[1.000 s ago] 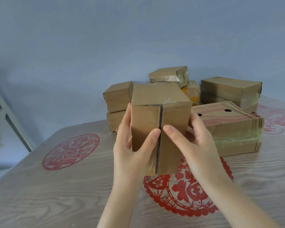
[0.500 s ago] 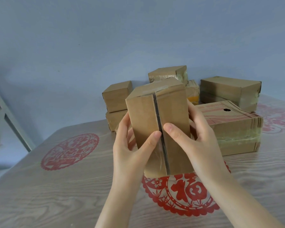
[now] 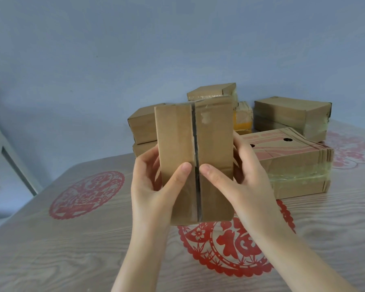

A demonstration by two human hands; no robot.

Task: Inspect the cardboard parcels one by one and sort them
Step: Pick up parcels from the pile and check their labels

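Parcel (image 3: 195, 161) upright between both hands, clear above table (image 3: 72, 249).

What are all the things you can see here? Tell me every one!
table: one, pale wood grain, under everything
wall: one, blue, behind
held parcel: one, brown, upright above the table
printed parcel: one, brown with red print, on the table's right
plain parcels: five, brown, piled at the back
paper-cuts: three, red, flat on the table
left hand: one, grips held parcel's left side
right hand: one, grips its right side
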